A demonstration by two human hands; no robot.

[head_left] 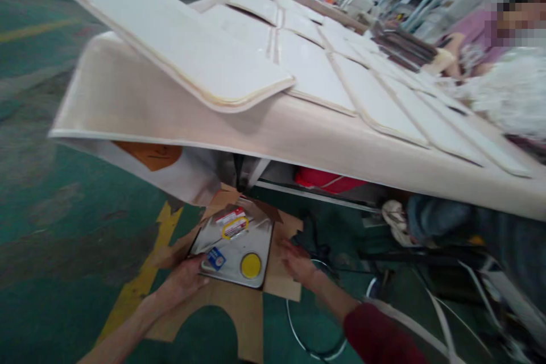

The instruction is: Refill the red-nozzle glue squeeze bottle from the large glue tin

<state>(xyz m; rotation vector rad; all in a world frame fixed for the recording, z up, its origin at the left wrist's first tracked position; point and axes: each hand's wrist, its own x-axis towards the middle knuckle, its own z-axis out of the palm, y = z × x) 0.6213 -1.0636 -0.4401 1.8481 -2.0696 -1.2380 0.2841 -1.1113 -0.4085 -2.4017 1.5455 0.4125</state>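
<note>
Below the table edge stands a cardboard box [249, 318] with its flaps folded out. Inside it is a square metal can [260, 242], seen from above, with a round yellow cap [251, 265]. On the can's top lie a small blue packet [215, 259], a red-and-white packet [230, 216] and a yellow-edged label or handle [235, 228]; I cannot tell which. My left hand [185, 280] rests at the can's near left edge, fingers reaching toward the blue packet. My right hand [297, 263] lies at the right flap with its fingers apart, slightly blurred.
A long padded table [179, 119] bears several white panels [315, 68]; one overhangs its left end. Under it are a red bundle [328, 179] and metal bars. A looped tube [294, 324] lies on the green floor [34, 239]. A person in pink [473, 34] is at the far right.
</note>
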